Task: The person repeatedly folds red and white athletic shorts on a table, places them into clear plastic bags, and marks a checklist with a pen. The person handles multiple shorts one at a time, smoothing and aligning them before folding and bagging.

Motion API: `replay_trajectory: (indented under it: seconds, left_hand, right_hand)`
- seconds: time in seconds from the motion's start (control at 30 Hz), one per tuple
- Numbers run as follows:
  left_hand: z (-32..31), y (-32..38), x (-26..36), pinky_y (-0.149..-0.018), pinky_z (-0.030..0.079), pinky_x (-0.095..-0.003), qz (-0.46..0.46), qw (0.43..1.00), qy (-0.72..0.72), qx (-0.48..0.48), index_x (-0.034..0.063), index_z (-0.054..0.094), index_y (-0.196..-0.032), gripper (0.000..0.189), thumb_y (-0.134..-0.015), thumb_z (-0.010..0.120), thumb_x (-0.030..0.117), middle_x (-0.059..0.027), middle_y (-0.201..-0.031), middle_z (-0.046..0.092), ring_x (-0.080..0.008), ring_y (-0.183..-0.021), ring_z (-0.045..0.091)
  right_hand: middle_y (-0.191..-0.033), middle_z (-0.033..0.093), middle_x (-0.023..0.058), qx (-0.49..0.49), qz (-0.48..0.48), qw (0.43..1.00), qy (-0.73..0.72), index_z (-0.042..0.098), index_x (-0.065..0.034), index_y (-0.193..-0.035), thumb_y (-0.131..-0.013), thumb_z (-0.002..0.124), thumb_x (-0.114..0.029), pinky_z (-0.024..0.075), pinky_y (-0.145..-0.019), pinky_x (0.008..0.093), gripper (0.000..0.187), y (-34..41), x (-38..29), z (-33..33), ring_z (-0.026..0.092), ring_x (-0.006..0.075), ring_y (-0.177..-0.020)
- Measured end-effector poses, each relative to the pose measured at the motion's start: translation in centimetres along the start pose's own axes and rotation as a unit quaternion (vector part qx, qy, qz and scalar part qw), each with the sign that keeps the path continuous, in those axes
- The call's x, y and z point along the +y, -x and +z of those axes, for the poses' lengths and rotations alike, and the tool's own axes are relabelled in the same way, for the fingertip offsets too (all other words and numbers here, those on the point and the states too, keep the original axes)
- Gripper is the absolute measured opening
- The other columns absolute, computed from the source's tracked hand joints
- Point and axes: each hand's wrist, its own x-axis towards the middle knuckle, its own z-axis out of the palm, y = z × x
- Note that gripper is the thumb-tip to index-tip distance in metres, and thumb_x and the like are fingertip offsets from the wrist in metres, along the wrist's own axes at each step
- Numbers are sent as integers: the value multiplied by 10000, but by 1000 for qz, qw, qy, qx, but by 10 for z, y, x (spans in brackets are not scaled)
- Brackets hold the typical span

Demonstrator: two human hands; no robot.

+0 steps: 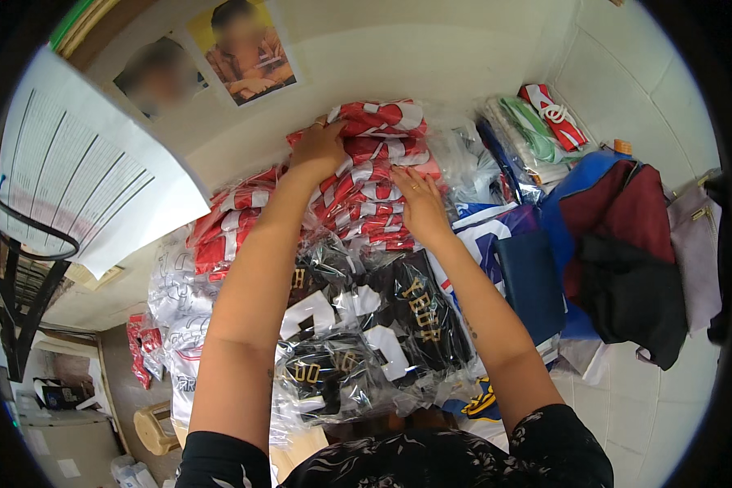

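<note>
Red-and-white garments in clear plastic bags (pixel 372 210) lie in a tall stack against the wall. At the upper left of this stack, my left hand (pixel 319 148) rests on the bags, its fingertips partly hidden among the folds; whether it grips one I cannot tell. My right hand (pixel 419 201) lies on the stack's right side with its fingers spread and a ring on one finger. Nearer to me, black garments in clear bags (pixel 418 305) bear white and gold lettering. White bagged garments (pixel 180 280) are at the left, partly behind my left forearm.
A dark blue folder or book (pixel 531 287), a blue bag (pixel 561 201) and dark red and black cloth (pixel 628 268) lie at the right. Folded bagged items (pixel 534 134) sit in the back corner. A printed sheet (pixel 91 165) hangs at the left, above a plastic stool (pixel 155 427).
</note>
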Motion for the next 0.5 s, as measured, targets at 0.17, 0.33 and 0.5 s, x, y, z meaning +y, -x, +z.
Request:
replay_trajectory:
  seconds: [0.17,0.33,0.5]
  left_hand:
    - [12,28,17,-1045,378,-542,88,977,-193,33,116,593,-1296,486,-862,628,332,-140,-1446,432,-348,-1332,408]
    - [24,19,16,-909,448,-549,75,978,-161,109,109,688,-1063,346,-852,651,380,-119,-1213,576,-332,-1167,539]
    - [17,-16,9,-831,513,-465,-13,986,-84,144,103,735,-861,262,-851,646,349,-146,-1098,633,-320,-991,638]
  right_hand:
    - [-1311,551,149,2,36,998,-49,599,-39,-1179,-765,529,42,349,-1074,466,427,23,-11,-2,496,347,-1229]
    - [-1288,539,160,52,83,995,-29,610,-11,-1128,-770,564,2,381,-1042,455,361,41,-14,15,495,356,-1204]
    - [-1346,495,157,82,126,988,-40,587,-4,-1197,-770,571,-6,371,-1058,455,428,53,0,32,455,360,-1239]
